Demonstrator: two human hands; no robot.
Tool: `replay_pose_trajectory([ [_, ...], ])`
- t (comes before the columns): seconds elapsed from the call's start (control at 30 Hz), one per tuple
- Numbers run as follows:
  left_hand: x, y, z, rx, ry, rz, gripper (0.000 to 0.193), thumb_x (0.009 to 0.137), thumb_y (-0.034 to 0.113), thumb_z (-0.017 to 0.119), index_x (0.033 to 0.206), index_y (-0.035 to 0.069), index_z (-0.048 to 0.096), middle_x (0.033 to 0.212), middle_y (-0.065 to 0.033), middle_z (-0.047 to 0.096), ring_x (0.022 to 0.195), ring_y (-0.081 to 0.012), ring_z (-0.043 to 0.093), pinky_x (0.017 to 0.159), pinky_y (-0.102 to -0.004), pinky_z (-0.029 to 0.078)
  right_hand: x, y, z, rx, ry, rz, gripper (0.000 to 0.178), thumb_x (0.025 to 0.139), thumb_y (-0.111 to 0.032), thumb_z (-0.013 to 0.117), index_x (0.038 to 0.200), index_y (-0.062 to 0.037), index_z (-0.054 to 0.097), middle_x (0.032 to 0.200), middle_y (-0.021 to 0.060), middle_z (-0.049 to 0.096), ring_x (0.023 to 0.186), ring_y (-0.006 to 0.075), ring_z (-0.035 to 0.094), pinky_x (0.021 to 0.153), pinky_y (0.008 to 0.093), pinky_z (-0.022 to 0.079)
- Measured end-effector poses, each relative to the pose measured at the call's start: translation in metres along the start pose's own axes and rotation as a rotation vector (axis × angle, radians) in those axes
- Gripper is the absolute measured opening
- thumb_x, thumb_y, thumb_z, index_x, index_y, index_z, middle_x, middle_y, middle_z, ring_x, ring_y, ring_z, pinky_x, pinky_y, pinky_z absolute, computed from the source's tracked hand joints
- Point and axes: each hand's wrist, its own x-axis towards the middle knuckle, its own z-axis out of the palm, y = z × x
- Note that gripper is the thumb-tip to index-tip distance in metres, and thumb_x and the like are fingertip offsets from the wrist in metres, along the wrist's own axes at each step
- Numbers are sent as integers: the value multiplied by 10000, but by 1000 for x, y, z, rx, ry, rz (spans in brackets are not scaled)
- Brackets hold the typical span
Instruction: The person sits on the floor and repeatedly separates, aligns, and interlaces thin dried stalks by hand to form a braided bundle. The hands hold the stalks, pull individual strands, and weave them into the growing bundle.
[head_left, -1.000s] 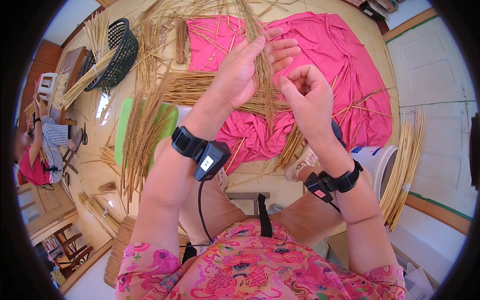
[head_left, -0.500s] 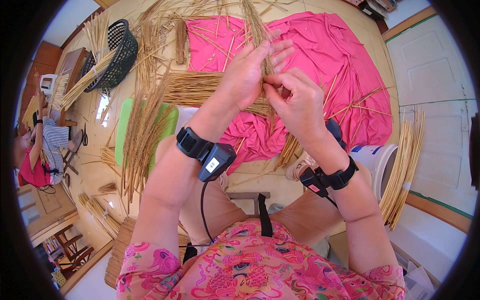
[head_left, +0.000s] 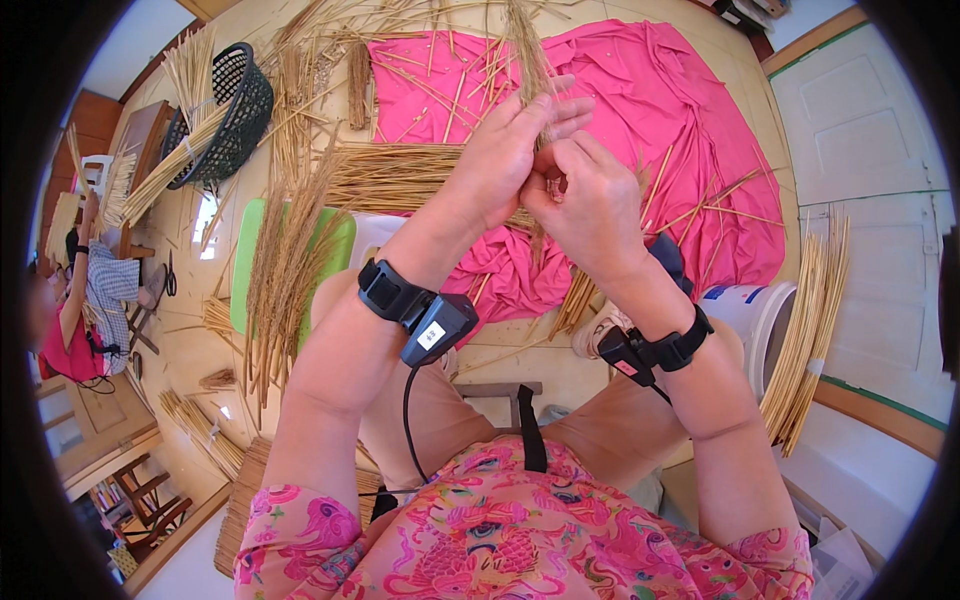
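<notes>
right now your left hand [head_left: 512, 150] holds the grass bundle [head_left: 528, 55] between thumb and straightened, loosely spread fingers; your right hand [head_left: 585, 195] is curled beside it, thumb and forefinger pinched, on what you can't tell. the bundle is over the pink cloth [head_left: 655, 100], its top reaching the view's upper edge. the cloth stretches well past your right hand; a bucket [head_left: 765, 300] flanks that forearm, a green lid [head_left: 344, 240] the other.

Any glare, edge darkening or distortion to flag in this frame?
Head view: black fisheye rim, edges of the white panelled door bowed, glare on the tiled floor at left, co-worker at far left small and soft, fine strands of the grass plume bundle merging.
</notes>
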Motion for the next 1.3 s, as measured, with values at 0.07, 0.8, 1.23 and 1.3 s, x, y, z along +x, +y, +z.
replay_pose_trajectory([
  [0.07, 1, 2, -2, 4, -13, 4, 415, 1008, 214, 298, 1358, -6, 336, 1259, -211, 522, 1198, -267, 499, 1014, -348, 403, -1, -2, 3, 66, -40, 71, 113, 668, -34, 654, 726, -25, 557, 707, 112, 549, 615, 288, 579, 543, 377, 474],
  [0.8, 0, 1, -1, 81, -13, 138, 413, 1016, 216, 288, 1342, -31, 349, 1252, -229, 516, 1215, -282, 481, 1063, -372, 351, 0, -1, -2, 593, -207, 693, 171, 740, -95, 668, 808, 61, 665, 646, 83, 643, 583, 82, 572, 546, 235, 462],
  [1.23, -2, 3, 1, -51, 2, 42, 398, 1016, 227, 265, 1312, -21, 362, 1231, -220, 536, 1216, -292, 483, 1002, -382, 417, -1, -8, -4, 389, -172, 568, 59, 714, -32, 618, 718, 4, 571, 603, -12, 531, 548, 42, 472, 498, 206, 384],
  [1.3, 0, 4, -1, -64, 11, 45, 396, 1015, 223, 259, 1306, -26, 357, 1228, -233, 532, 1214, -305, 485, 1002, -392, 419, 0, -8, -6, 369, -157, 545, 52, 707, -27, 615, 718, 2, 572, 602, -12, 526, 549, 44, 470, 500, 207, 382],
])
